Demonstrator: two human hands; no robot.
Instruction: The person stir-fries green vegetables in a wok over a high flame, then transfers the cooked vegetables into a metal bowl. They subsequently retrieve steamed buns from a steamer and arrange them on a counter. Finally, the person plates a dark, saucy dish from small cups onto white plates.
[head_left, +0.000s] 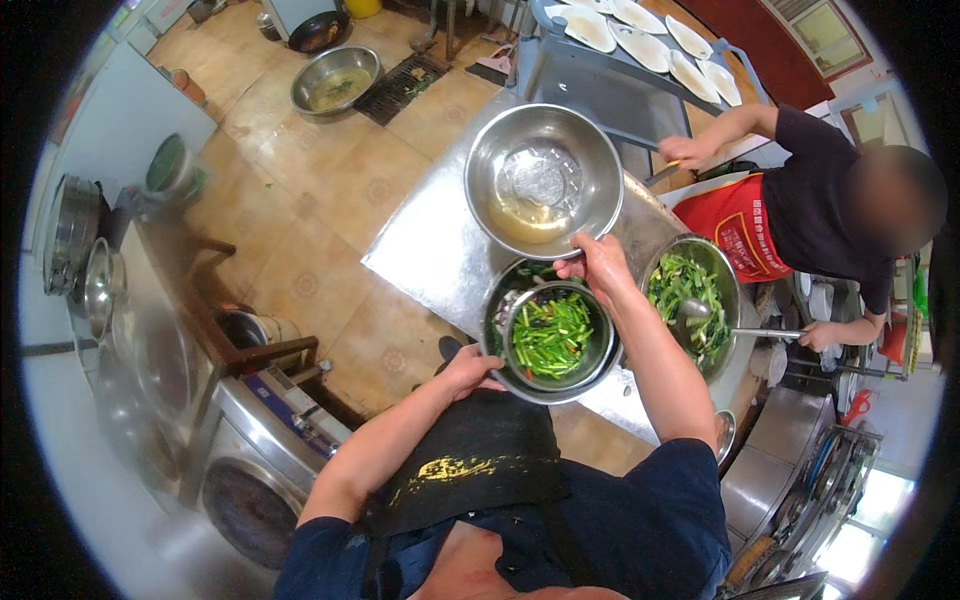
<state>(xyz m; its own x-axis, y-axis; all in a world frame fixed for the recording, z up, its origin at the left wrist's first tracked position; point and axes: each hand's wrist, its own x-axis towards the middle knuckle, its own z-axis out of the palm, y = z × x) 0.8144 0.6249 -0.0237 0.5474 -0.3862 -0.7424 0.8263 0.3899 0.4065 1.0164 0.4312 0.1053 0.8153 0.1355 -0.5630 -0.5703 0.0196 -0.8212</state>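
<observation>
My right hand (600, 268) grips the near rim of a wide stainless steel basin (491, 161), which has a little yellowish liquid in its bottom. Below that basin, a smaller metal bowl (602, 341) full of chopped green stalks (551, 330) sits inside a larger metal bowl (493, 319). My left hand (472, 371) holds the larger bowl's left rim, thumb on top. Part of the larger bowl's contents is hidden by the smaller one and by the basin.
A co-worker (810, 195) across the steel table (427, 255) holds a ladle (765, 332) over a bowl of leafy greens (686, 289). The other hand (686, 152) grasps a handled tool. A cart (600, 82) carries several white plates. Another basin (300, 86) stands on the floor.
</observation>
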